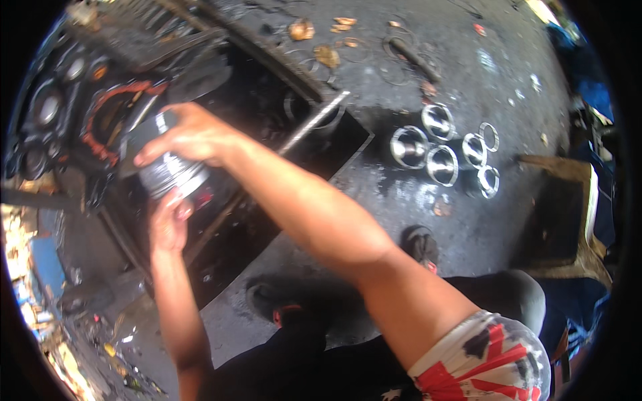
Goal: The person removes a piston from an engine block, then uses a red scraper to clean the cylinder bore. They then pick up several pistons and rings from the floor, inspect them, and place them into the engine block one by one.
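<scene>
A piston (172,175), a silver cylinder with grooved rings at one end and a darker grey part at the other, is between my two hands above a dark work surface. My right hand (190,137) reaches across from the right and wraps over its upper part, thumb and fingers on opposite sides. From below, my left hand (170,226) is closed against the grooved end; some of its fingers are hidden behind the piston. Motion blurs both hands slightly. Just beyond lies a black engine casting (50,110) with an orange-red ring around an opening.
A shiny metal rod (314,122) lies across the black work surface (257,234). Several silver cylinder sleeves (409,147) stand on the oily floor to the right. Thin rings and crumpled brown scraps (326,56) lie farther off. A worn chair (560,167) is at the right.
</scene>
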The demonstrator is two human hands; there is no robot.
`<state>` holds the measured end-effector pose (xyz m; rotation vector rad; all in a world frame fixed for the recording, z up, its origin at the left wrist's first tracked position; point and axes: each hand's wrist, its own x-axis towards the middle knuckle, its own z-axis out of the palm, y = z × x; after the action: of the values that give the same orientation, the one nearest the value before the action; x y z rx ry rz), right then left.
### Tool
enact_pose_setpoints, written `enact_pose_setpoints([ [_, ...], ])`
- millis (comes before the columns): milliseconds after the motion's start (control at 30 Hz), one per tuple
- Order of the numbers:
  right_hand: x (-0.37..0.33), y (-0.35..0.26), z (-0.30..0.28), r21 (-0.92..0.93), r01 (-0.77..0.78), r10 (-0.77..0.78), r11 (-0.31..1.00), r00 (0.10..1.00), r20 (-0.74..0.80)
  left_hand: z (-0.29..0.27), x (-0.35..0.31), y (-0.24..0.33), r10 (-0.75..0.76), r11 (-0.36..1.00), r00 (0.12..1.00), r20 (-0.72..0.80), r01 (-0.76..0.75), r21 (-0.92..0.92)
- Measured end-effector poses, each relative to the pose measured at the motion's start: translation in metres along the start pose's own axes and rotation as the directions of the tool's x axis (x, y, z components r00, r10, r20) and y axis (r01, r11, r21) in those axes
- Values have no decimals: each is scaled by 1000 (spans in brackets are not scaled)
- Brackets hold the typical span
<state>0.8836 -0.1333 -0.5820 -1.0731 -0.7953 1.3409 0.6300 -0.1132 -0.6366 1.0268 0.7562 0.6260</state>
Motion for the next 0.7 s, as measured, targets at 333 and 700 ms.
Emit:
enact_pose_setpoints([
  [333, -7, -20, 10, -114, 38, -26, 993, 994, 104, 23, -1, 24, 70, 984, 994, -80, -56, 171],
  [700, -15, -14, 27, 172, 86, -136, 981, 941, 309, 31, -7, 30, 153, 944, 967, 205, -82, -319],
])
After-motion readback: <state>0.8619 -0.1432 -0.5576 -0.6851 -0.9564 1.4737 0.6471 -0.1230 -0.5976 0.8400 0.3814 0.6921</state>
